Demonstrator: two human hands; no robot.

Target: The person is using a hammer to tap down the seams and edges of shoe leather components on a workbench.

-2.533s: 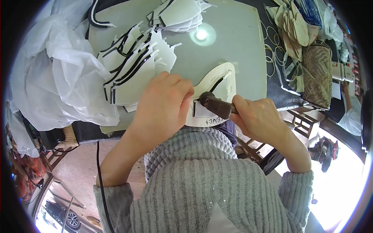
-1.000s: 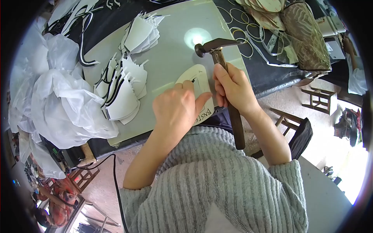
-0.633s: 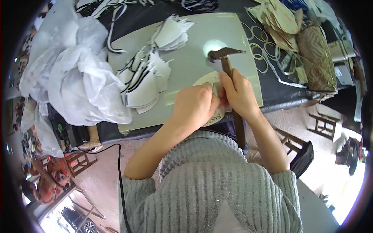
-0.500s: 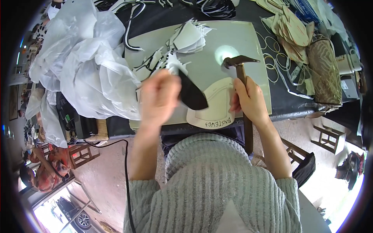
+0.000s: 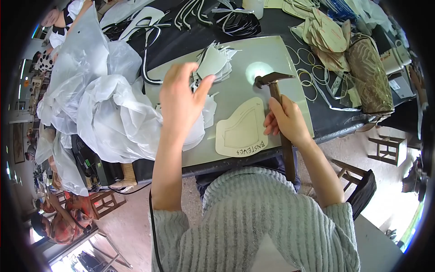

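Note:
My left hand (image 5: 181,97) is raised over the left part of a pale board (image 5: 199,164), thumb and fingers apart, with nothing seen in it. Below and beside it lie white cut pieces (image 5: 195,136), partly hidden by the hand. A fanned pile of similar white pieces (image 5: 215,63) rests just beyond. My right hand (image 5: 288,120) is closed around the wooden handle of a hammer (image 5: 274,79), whose dark metal head points away from me over the board. Between my hands, a cream pattern template (image 5: 242,129) with drawn lines and handwriting lies flat.
Crumpled white plastic sheeting (image 5: 113,113) covers the table's left side. Black-and-white strips (image 5: 192,13) and a bundle of black pieces (image 5: 238,22) lie at the far edge. Cream cut pieces (image 5: 324,38), loose cord loops (image 5: 309,75) and a patterned brown roll (image 5: 370,75) are right.
The black piece has left my left hand, which has moved away from me and opened. My right hand still holds the hammer over the board.

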